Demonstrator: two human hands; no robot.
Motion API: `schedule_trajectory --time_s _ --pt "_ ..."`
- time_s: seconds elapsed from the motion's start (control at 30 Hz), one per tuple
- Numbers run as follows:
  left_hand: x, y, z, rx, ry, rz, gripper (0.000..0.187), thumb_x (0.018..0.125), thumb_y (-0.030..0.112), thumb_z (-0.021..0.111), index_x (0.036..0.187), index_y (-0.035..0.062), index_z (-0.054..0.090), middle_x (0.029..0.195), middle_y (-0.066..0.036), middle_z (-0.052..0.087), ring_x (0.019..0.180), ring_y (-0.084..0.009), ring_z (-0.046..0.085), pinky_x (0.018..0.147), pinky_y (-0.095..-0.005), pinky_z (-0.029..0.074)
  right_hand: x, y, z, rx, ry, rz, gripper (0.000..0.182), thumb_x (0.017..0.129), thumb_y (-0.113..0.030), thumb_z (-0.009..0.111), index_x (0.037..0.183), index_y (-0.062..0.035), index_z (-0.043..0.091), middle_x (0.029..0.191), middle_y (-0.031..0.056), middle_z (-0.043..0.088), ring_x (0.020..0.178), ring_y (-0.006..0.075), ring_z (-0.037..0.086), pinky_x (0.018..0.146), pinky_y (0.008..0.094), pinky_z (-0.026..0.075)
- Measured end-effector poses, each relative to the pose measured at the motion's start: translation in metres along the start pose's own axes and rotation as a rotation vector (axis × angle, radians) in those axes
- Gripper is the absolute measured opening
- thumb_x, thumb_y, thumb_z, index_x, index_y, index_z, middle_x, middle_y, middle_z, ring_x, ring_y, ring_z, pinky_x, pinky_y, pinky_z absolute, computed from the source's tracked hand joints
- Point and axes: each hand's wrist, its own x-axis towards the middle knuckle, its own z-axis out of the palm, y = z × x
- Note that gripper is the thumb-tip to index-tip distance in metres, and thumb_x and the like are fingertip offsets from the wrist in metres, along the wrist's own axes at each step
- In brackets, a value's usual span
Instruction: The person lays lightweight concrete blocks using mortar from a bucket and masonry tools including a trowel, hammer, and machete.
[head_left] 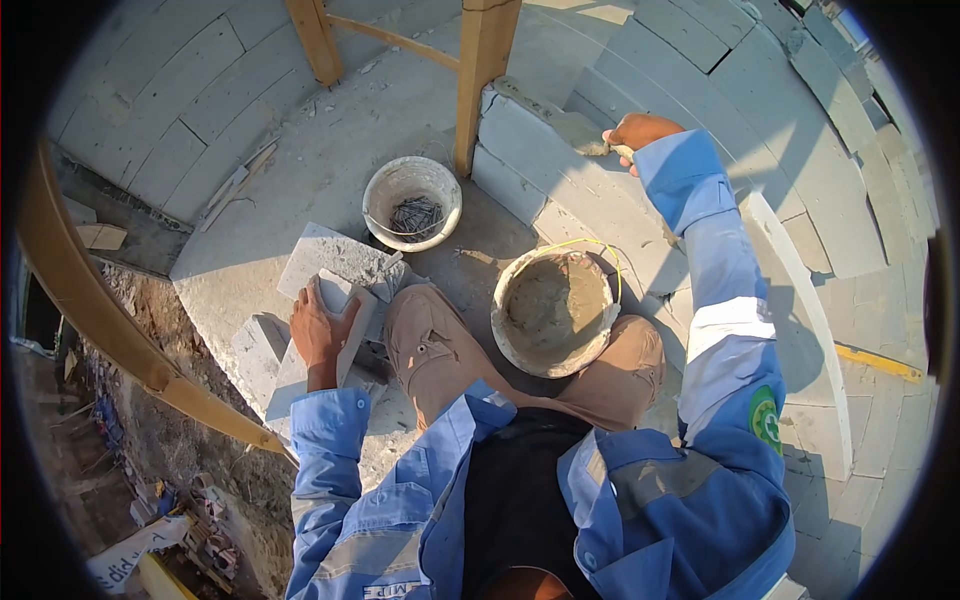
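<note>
My right hand (642,138) is closed around the handle of a trowel (590,138). Its blade lies at the mortar (550,115) along the top of a low course of grey blocks (520,150). My left hand (320,328) grips a light grey block (345,350), with fingers and thumb spread across its upper end. That piece leans among other blocks (335,255) by my left knee. Between my knees stands a bucket (503,335) of wet mortar (550,300), partly in sun, with a yellow handle.
A white bucket (372,200) holding nails stands ahead. Wooden posts (485,80) rise from the concrete floor (290,150). Block walls (690,90) curve round the right and far left. At lower left the floor edge drops to rubble (150,400), with a wooden rail (140,340) alongside.
</note>
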Motion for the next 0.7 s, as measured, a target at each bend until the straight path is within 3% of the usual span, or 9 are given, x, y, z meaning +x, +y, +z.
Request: schedule_trajectory --time_s 0.1,0.27,0.33,0.37,0.43,0.47,0.57,0.63,0.7 --pt "0.0 0.002 -0.001 0.004 0.002 -0.004 0.089 0.07 0.054 0.082 0.137 0.0039 0.052 0.121 -0.017 0.062 0.11 -0.0365 0.062 0.093 -0.0451 0.049 -0.007 0.02 0.011 0.081 0.072 -0.019 0.041 0.099 -0.034 0.058 0.122 -0.0001 0.062 0.111 0.0136 0.066 0.085 0.0209 0.067 0.067 0.0388 0.054" --pt "-0.002 0.001 0.0 0.008 0.005 0.019 0.087 0.071 0.053 0.081 0.137 0.0038 0.051 0.119 -0.018 0.063 0.109 -0.0368 0.062 0.092 -0.0458 0.05 -0.029 0.032 0.009 -0.029 -0.028 0.033 0.045 0.1 -0.036 0.056 0.122 0.0032 0.061 0.109 0.015 0.067 0.088 0.0213 0.068 0.068 0.0399 0.054" --pt "-0.002 0.001 -0.001 -0.001 0.011 0.036 0.087 0.072 0.053 0.081 0.137 0.0038 0.051 0.118 -0.018 0.063 0.108 -0.0368 0.062 0.091 -0.046 0.05 -0.036 0.037 0.011 -0.071 0.01 0.076 0.046 0.101 -0.041 0.053 0.114 0.0018 0.064 0.09 0.0098 0.067 0.077 0.0192 0.064 0.064 0.0369 0.051" --pt "-0.002 0.002 -0.001 0.007 0.011 0.031 0.087 0.072 0.052 0.081 0.137 0.0038 0.051 0.118 -0.018 0.063 0.108 -0.0366 0.062 0.091 -0.046 0.05 -0.022 0.052 0.013 -0.068 0.009 0.08 0.046 0.101 -0.041 0.053 0.114 0.0018 0.064 0.09 0.0098 0.067 0.077 0.0192 0.064 0.064 0.0369 0.051" --pt "-0.001 0.003 -0.001 0.011 0.013 0.025 0.086 0.072 0.052 0.081 0.137 0.0037 0.051 0.117 -0.018 0.063 0.108 -0.0365 0.062 0.09 -0.046 0.05 0.007 0.079 0.016 -0.599 0.206 -0.095 0.044 0.101 -0.04 0.052 0.111 0.0006 0.065 0.091 0.0108 0.068 0.075 0.0198 0.066 0.063 0.0379 0.051" --pt "-0.001 0.002 0.0 0.012 0.01 0.024 0.087 0.072 0.053 0.081 0.137 0.0037 0.051 0.117 -0.018 0.063 0.108 -0.0364 0.062 0.09 -0.0457 0.05 0.013 0.084 0.012 -0.602 0.206 -0.094 0.044 0.101 -0.04 0.052 0.111 0.0006 0.065 0.091 0.0108 0.068 0.075 0.0198 0.066 0.063 0.0379 0.051" --pt "-0.001 0.0 0.001 0.008 0.0 0.017 0.087 0.072 0.053 0.081 0.137 0.0039 0.051 0.117 -0.017 0.063 0.109 -0.0361 0.062 0.09 -0.0455 0.05 -0.014 0.052 0.004 -0.271 0.085 -0.097 0.047 0.101 -0.037 0.053 0.115 0.0061 0.063 0.098 0.0148 0.069 0.086 0.0252 0.068 0.071 0.0423 0.054" --pt "0.0 -0.001 0.001 0.007 0.003 0.008 0.087 0.072 0.054 0.08 0.137 0.004 0.051 0.117 -0.017 0.063 0.109 -0.036 0.062 0.091 -0.0454 0.049 -0.026 0.02 0.014 0.138 0.135 -0.081 0.04 0.102 -0.036 0.052 0.109 0.0015 0.063 0.087 0.0092 0.063 0.067 0.018 0.059 0.057 0.0346 0.05" --pt "-0.001 -0.001 0.001 0.023 0.027 0.02 0.088 0.071 0.054 0.08 0.137 0.0043 0.051 0.118 -0.016 0.063 0.108 -0.0356 0.062 0.092 -0.0454 0.049 -0.008 0.001 0.018 0.15 0.11 -0.128 0.04 0.102 -0.036 0.052 0.11 0.0013 0.062 0.087 0.0083 0.061 0.065 0.0175 0.058 0.057 0.0337 0.049"
